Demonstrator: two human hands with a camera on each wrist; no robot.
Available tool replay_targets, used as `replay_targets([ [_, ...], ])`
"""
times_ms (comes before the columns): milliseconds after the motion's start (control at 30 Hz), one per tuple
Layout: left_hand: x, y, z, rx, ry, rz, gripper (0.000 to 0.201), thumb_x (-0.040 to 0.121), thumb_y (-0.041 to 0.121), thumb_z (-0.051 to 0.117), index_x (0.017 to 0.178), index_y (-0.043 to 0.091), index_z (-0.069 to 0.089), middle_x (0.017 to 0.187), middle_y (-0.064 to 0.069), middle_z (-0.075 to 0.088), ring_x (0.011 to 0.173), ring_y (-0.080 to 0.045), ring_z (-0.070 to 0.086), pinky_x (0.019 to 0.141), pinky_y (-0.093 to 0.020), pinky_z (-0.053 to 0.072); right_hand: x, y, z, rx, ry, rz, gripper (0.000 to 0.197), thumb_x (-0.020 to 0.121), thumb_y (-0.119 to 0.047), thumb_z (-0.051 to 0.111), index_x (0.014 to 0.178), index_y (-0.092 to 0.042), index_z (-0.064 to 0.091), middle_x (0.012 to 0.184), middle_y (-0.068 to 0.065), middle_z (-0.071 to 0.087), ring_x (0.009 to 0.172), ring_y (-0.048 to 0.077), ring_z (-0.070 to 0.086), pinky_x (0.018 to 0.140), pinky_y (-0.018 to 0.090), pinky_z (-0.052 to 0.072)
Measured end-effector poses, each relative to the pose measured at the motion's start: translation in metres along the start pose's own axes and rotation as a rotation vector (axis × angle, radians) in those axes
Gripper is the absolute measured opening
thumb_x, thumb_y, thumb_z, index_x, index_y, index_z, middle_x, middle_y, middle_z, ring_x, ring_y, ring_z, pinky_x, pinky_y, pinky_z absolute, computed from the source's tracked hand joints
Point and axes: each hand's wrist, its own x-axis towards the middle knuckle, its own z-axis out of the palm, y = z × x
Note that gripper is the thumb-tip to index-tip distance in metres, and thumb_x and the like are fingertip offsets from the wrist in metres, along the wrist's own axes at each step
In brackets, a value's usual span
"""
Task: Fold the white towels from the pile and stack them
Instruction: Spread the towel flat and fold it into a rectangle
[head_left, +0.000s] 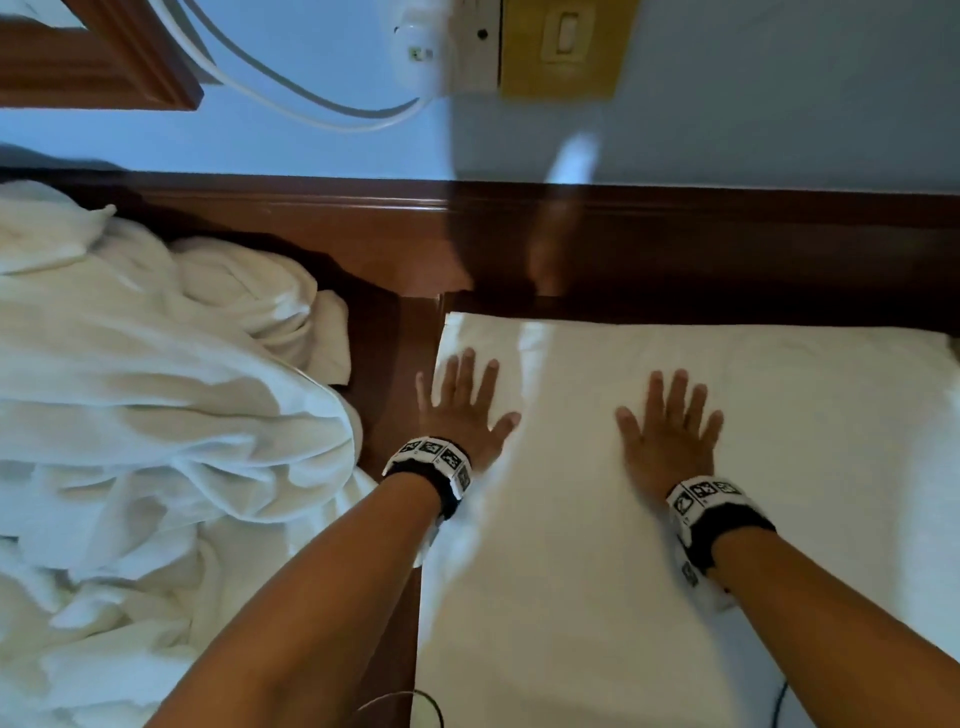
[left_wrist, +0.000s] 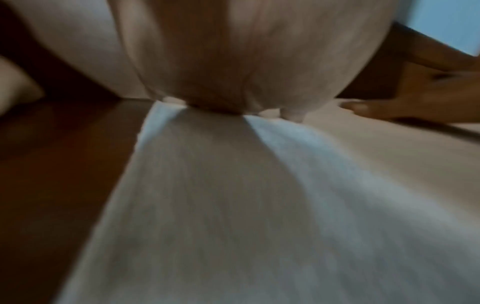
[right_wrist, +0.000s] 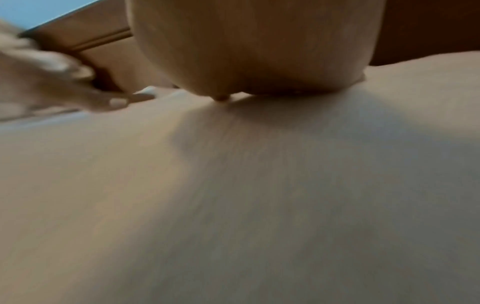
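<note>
**Wood, wall and wiring around the work area**

A dark reddish-brown wooden counter runs between the fabrics, its raised wooden back rail stretching left to right along the far side. Behind it rises a pale blue wall. High on the wall sits a yellow-framed switch plate, with a white socket just left of it. White cables loop leftward from there toward a brown wooden frame at the far left.
</note>
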Motion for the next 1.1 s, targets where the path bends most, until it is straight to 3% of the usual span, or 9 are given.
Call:
replay_targets([
  [67, 0.0, 0.007, -0.009, 0.037, 0.042, -0.026, 0.074, 0.102, 0.066, 0.007, 0.154, 0.03, -0.031, 0.159, -0.008, -0.043, 0.149, -0.029, -0.036, 0.12, -0.061, -0.018, 0.001, -0.004, -0.005, -0.057, 0.05, -0.069, 0.074, 0.097, -0.064, -0.006, 0.158, -0.024, -0.02, 0.163, 0.01, -0.03, 0.151, 0.032, -0.024, 0.122, 0.056, -0.011],
  [200, -0.001, 0.031, -0.009, 0.046, 0.003, 0.286, 0.07, 0.103, 0.065, 0.014, 0.157, 0.04, -0.024, 0.16, 0.0, -0.043, 0.151, -0.026, -0.034, 0.122, -0.058, -0.015, -0.011, -0.027, 0.0, -0.15, 0.026, -0.53, 0.067, 0.103, -0.061, 0.012, 0.159, -0.035, -0.014, 0.165, 0.003, -0.027, 0.153, 0.027, -0.023, 0.123, 0.054, -0.008],
  [400, -0.003, -0.001, -0.004, 0.038, 0.025, -0.072, 0.071, 0.103, 0.063, 0.007, 0.157, 0.03, -0.026, 0.161, -0.008, -0.039, 0.151, -0.03, -0.032, 0.121, -0.061, -0.015, -0.004, -0.005, -0.001, -0.019, -0.041, -0.054, 0.072, 0.1, -0.064, 0.007, 0.158, -0.03, -0.02, 0.162, 0.004, -0.033, 0.15, 0.029, -0.028, 0.121, 0.055, -0.013],
  [600, -0.066, 0.049, 0.028, 0.084, -0.003, 0.341, 0.071, 0.103, 0.066, 0.01, 0.158, 0.037, -0.022, 0.161, -0.003, -0.04, 0.152, -0.026, -0.032, 0.122, -0.056, -0.017, -0.082, -0.001, 0.026, -0.099, -0.075, -0.471, 0.07, 0.095, -0.064, 0.001, 0.157, -0.036, -0.017, 0.162, -0.001, -0.033, 0.152, 0.024, -0.025, 0.122, 0.049, -0.013],
  [767, -0.091, 0.038, 0.045, -0.026, -0.022, -0.01, 0.071, 0.104, 0.062, 0.011, 0.158, 0.032, -0.026, 0.161, -0.004, -0.04, 0.152, -0.028, -0.031, 0.123, -0.058, -0.013, -0.117, 0.072, 0.037, -0.057, -0.076, -0.278, 0.074, 0.088, -0.068, -0.005, 0.155, -0.04, -0.021, 0.16, -0.005, -0.035, 0.151, 0.022, -0.027, 0.121, 0.048, -0.016],
  [867, -0.123, 0.082, 0.04, -0.164, 0.001, -0.12, 0.071, 0.108, 0.049, 0.026, 0.163, 0.019, -0.007, 0.167, -0.017, -0.024, 0.154, -0.035, -0.024, 0.125, -0.058, -0.003, -0.14, 0.1, 0.036, 0.003, -0.101, -0.259, 0.07, 0.098, -0.06, 0.012, 0.16, -0.034, -0.005, 0.166, -0.003, -0.023, 0.153, 0.02, -0.021, 0.122, 0.047, -0.012],
  [933, -0.154, 0.119, 0.045, -0.374, 0.11, -0.142, 0.063, 0.107, 0.045, 0.036, 0.163, 0.021, 0.018, 0.171, -0.014, 0.004, 0.158, -0.033, 0.0, 0.125, -0.053, 0.013, -0.158, 0.117, 0.035, 0.075, -0.088, -0.275, 0.06, 0.104, -0.05, 0.027, 0.16, -0.031, 0.016, 0.169, -0.003, -0.007, 0.155, 0.019, -0.009, 0.123, 0.046, -0.006],
  [1033, -0.201, 0.165, 0.056, -0.715, 0.283, -0.227, 0.03, 0.104, 0.039, 0.046, 0.122, 0.022, 0.063, 0.12, -0.005, 0.066, 0.117, -0.029, 0.059, 0.095, -0.04, 0.048, -0.19, 0.151, 0.037, 0.169, -0.023, -0.306, 0.06, 0.097, -0.049, 0.026, 0.147, -0.025, 0.048, 0.166, 0.001, 0.025, 0.152, 0.024, 0.021, 0.121, 0.049, 0.014],
  [1100, -0.227, 0.192, 0.07, -0.832, 0.279, -0.245, 0.03, 0.103, 0.041, 0.049, 0.092, 0.018, 0.065, 0.079, 0.001, 0.066, 0.082, -0.028, 0.064, 0.069, -0.034, 0.044, -0.214, 0.177, 0.045, 0.234, 0.07, -0.35, 0.062, 0.093, -0.051, 0.026, 0.131, -0.021, 0.064, 0.154, 0.003, 0.046, 0.14, 0.028, 0.043, 0.113, 0.048, 0.031],
])
